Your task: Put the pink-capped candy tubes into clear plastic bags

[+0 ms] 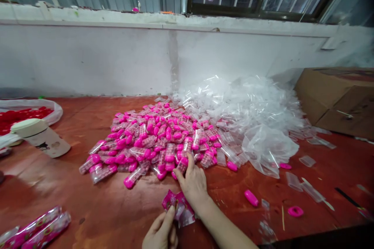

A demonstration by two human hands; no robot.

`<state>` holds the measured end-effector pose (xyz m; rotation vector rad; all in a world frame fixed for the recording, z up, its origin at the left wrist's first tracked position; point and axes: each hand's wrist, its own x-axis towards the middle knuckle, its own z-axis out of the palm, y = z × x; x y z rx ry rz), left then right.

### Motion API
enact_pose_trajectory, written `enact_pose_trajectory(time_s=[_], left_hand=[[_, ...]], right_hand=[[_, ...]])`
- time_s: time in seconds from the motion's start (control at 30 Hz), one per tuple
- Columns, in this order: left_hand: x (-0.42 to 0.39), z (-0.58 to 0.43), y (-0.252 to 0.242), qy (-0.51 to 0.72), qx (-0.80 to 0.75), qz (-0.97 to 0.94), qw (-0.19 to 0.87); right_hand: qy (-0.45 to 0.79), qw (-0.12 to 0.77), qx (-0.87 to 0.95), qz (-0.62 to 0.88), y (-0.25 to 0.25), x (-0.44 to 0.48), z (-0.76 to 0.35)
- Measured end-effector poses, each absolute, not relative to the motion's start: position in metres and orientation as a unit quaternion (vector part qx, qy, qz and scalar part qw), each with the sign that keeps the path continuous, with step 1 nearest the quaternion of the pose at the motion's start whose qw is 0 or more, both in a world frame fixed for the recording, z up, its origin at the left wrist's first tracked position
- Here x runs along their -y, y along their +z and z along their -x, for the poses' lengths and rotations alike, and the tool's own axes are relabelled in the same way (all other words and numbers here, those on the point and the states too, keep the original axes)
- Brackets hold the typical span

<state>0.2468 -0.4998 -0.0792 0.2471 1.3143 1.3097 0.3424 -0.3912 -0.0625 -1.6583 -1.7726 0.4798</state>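
My left hand (163, 227) is closed on a pink printed plastic wrapper (181, 205) with a clear lower part, pinched between thumb and fingers near the table's front edge. At the front of a large pile, my right hand (194, 182) has thumb and fingers around a small clear bottle with a pink cap (182, 162). The pile of pink-capped bottles (140, 140) covers the middle of the table, and small pale pink balls show inside them. My right forearm passes just beside the wrapper.
Clear plastic sleeves (245, 101) are heaped at the back right, beside a cardboard box (336, 101). A tilted white cup (43, 138) and a bag of red pieces (55, 109) are at left. Pink printed rolls (46, 229) lie front left; a loose pink cap (251, 198) lies right.
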Motion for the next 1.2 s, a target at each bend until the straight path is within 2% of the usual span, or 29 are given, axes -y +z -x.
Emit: enact_pose_trajectory(time_s=[0.03,0.1,0.23,0.3,0.37,0.53,0.73,1.03,1.13,1.2], left_hand=[[0.5,-0.246,-0.079,0.561,-0.552,-0.096,0.609],[0.501,-0.244,-0.078,0.558,-0.536,-0.075,0.629],[0.503,-0.239,-0.071,0.586,-0.51,-0.034,0.629],[0.504,-0.239,-0.069,0.601,-0.505,-0.014,0.619],[0.504,-0.244,-0.069,0.614,-0.508,0.003,0.604],[0.505,-0.264,-0.065,0.6,-0.506,0.006,0.619],[0.514,-0.275,-0.059,0.556,-0.512,-0.059,0.653],[0.518,-0.278,-0.062,0.539,-0.552,-0.072,0.632],[0.521,-0.278,-0.068,0.531,-0.54,-0.071,0.649],[0.523,-0.276,-0.069,0.531,-0.53,-0.068,0.658]], right_hand=[[0.173,0.337,0.676,0.632,-0.064,0.387,-0.339],[0.226,0.386,0.656,0.608,-0.068,0.385,-0.337],[0.52,0.489,0.508,0.482,-0.067,0.399,-0.357],[0.669,0.47,0.412,0.402,-0.062,0.412,-0.374],[0.752,0.434,0.351,0.351,-0.057,0.428,-0.387],[0.708,0.458,0.374,0.386,-0.055,0.459,-0.391],[0.619,0.431,0.447,0.481,-0.05,0.469,-0.382],[0.527,0.432,0.549,0.485,-0.054,0.488,-0.39],[0.525,0.433,0.559,0.474,-0.058,0.487,-0.396],[0.572,0.422,0.54,0.45,-0.056,0.485,-0.4]])
